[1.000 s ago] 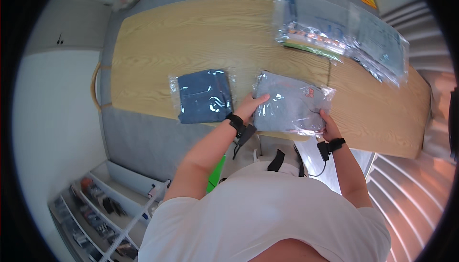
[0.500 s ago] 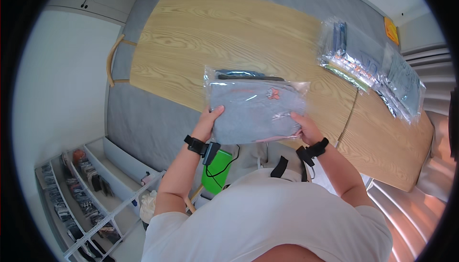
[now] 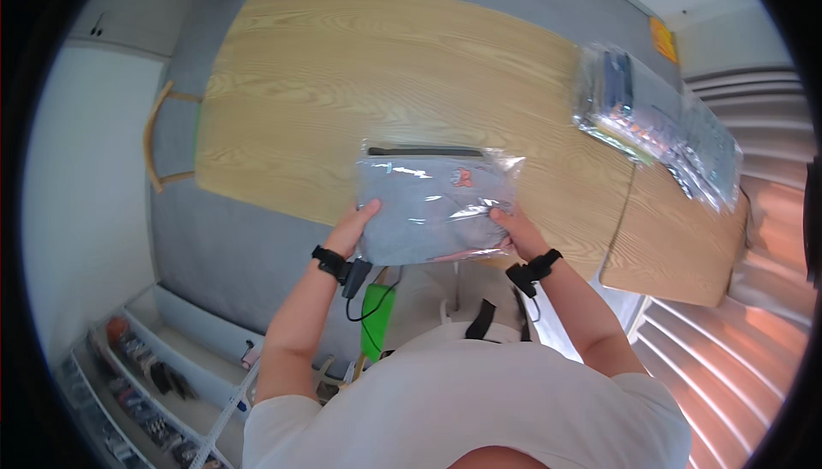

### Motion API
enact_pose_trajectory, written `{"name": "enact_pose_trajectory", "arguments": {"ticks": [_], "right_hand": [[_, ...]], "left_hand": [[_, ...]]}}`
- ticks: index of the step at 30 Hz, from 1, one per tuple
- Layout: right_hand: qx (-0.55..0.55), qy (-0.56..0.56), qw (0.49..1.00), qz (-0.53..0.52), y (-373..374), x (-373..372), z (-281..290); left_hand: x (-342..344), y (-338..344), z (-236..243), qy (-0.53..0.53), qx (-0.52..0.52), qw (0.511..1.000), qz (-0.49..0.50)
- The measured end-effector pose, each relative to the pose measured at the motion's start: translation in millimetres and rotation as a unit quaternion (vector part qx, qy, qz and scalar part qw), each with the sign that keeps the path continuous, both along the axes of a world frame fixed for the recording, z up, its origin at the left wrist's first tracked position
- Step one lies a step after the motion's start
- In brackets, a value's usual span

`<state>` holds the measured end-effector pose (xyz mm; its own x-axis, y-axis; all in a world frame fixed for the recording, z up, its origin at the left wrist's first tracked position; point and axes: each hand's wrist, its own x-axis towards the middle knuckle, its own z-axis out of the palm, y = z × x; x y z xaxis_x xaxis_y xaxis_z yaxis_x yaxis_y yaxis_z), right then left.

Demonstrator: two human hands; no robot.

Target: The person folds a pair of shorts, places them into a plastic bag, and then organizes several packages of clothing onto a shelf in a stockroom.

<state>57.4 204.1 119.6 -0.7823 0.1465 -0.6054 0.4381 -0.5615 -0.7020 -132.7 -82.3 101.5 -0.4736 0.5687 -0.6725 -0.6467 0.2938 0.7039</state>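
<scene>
Between my two hands is a stack of folded clothes in clear plastic bags (image 3: 428,212), held at the table's near edge. Its top garment is grey-blue with a small pink-orange patch and a pink edge; a dark folded piece shows behind it. My left hand (image 3: 353,228) is closed on the stack's left side, thumb on top. On the right side my right hand (image 3: 517,231) grips the stack the same way, thumb over the plastic. The fingers beneath are hidden. Each wrist wears a black strap with a small device.
A wooden table (image 3: 342,67) spreads out ahead. More bagged clothes (image 3: 659,122) lie at its right end. A wooden chair (image 3: 156,135) stands at the left. White bins (image 3: 201,332) with folded items are at lower left; a curtain (image 3: 728,349) hangs at right.
The view has shifted, so the table and stack sit further left. The blue piece behind the top garment no longer shows. Both hands keep their hold on the stack.
</scene>
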Motion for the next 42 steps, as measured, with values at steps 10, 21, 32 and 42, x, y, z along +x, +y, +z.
{"name": "enact_pose_trajectory", "arguments": {"ticks": [10,21,32,42], "right_hand": [[-0.008,-0.005,1.0,-0.023,2,8,-13],[-0.058,-0.056,0.997,0.0,78,8,-52],[-0.239,0.019,0.968,0.073,85,-73,-59],[-0.344,0.011,0.937,0.059,45,-67,-90]], "left_hand": [[0,5,14,0.028,0.001,1.0,0.005],[95,37,127,0.489,-0.272,0.827,-0.049],[142,91,99,0.185,-0.239,0.89,0.343],[139,114,50,0.279,-0.44,0.779,0.349]]}}
